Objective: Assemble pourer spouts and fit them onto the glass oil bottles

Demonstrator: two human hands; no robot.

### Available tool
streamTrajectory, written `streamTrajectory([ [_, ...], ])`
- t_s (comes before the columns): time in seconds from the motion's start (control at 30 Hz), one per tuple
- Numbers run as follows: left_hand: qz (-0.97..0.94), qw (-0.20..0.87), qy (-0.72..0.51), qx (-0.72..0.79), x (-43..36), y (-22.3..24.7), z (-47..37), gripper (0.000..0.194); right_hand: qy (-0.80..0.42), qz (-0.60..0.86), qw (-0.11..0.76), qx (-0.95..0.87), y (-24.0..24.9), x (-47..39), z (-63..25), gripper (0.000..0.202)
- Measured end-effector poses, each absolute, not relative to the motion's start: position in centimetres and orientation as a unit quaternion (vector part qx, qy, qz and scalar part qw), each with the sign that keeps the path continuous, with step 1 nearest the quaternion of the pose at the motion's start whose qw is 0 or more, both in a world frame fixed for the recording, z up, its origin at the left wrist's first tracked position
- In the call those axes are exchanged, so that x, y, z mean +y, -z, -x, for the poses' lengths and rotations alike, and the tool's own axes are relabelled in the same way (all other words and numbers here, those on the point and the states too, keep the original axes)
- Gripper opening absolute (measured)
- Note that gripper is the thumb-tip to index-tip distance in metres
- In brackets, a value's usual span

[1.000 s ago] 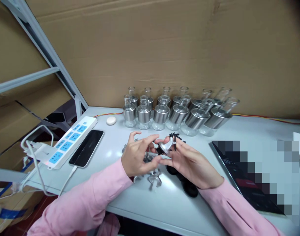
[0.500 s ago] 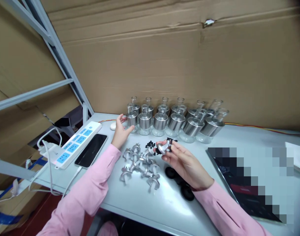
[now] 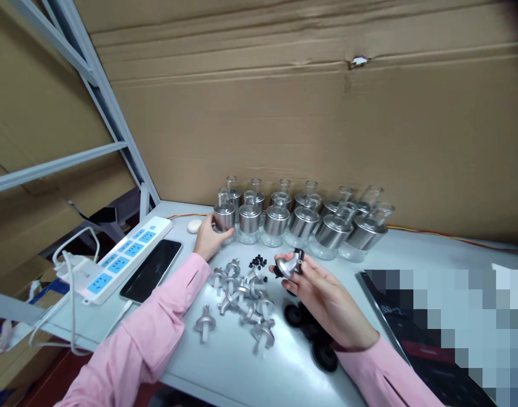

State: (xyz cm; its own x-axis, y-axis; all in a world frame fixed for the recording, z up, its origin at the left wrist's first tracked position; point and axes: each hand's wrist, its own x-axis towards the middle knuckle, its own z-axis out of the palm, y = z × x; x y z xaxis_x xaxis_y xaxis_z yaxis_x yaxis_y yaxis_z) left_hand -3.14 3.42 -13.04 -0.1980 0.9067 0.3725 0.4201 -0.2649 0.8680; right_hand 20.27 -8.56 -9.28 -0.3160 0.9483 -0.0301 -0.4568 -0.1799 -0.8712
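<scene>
My left hand (image 3: pixel 211 237) is wrapped round the lower part of a glass bottle (image 3: pixel 224 212) with a silver metal band, at the left end of the front row. The bottle stands upright on the table. Between the thumb and fingers of my right hand (image 3: pixel 327 291) is a silver dome-shaped stopper (image 3: pixel 288 265) with black parts, held above the table. Several similar silver stoppers with pale stems (image 3: pixel 242 294) lie in a cluster between my hands. Small black pieces (image 3: pixel 258 262) sit behind the cluster. Black round parts (image 3: pixel 324 357) lie under my right forearm, partly hidden.
Two rows of banded glass bottles (image 3: pixel 277 219) line the cardboard wall (image 3: pixel 259 113). To the left lie a white power strip (image 3: pixel 127 254), a phone (image 3: pixel 152 270) and cables. A dark flat panel (image 3: pixel 395 316), partly pixelated, is at right. A small white round object (image 3: pixel 194 226) sits near my left hand.
My left hand has closed from an open reach onto the leftmost front bottle. My right hand still holds the stopper. The view has tilted slightly up.
</scene>
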Motion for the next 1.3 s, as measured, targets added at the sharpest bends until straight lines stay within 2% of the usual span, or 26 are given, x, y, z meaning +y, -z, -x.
streamTrajectory([
  [0.13, -0.596, 0.216, -0.556, 0.538, 0.7, 10.5, 2.2, 0.046, -0.696, 0.314, 0.509, -0.398, 9.2, -8.3, -20.5, 0.021],
  [0.2, -0.617, 0.271, -0.564, 0.477, -1.4, 9.5, 1.3, 0.051, -0.685, 0.324, 0.525, -0.386, 9.1, -8.1, -20.6, 0.019],
  [0.3, -0.711, 0.363, -0.478, 0.367, -4.9, 9.1, -0.4, 0.042, -0.67, 0.33, 0.559, -0.36, 8.8, -7.8, -21.1, 0.017],
  [0.4, -0.777, 0.345, -0.435, 0.297, -7.7, 9.7, -2.1, 0.055, -0.656, 0.337, 0.575, -0.354, 8.5, -7.6, -21.7, 0.019],
  [0.53, -0.831, 0.352, -0.372, 0.216, -9.7, 10.6, -3.3, 0.042, -0.652, 0.344, 0.575, -0.353, 8.4, -7.5, -22.1, 0.019],
  [0.77, -0.839, 0.315, -0.368, 0.247, -9.8, 12.3, -3.8, 0.05, -0.653, 0.342, 0.574, -0.355, 8.2, -7.7, -21.8, 0.019],
  [0.9, -0.846, 0.288, -0.39, 0.223, -9.3, 12.8, -3.9, 0.06, -0.65, 0.343, 0.573, -0.363, 8.0, -7.9, -21.7, 0.02],
  [1.13, -0.851, 0.279, -0.407, 0.18, -8.8, 12.6, -3.9, 0.056, -0.643, 0.328, 0.562, -0.404, 8.2, -8.2, -21.3, 0.019],
  [1.3, -0.853, 0.269, -0.408, 0.184, -8.7, 12.8, -3.9, 0.056, -0.597, 0.336, 0.584, -0.436, 8.4, -8.2, -21.1, 0.018],
])
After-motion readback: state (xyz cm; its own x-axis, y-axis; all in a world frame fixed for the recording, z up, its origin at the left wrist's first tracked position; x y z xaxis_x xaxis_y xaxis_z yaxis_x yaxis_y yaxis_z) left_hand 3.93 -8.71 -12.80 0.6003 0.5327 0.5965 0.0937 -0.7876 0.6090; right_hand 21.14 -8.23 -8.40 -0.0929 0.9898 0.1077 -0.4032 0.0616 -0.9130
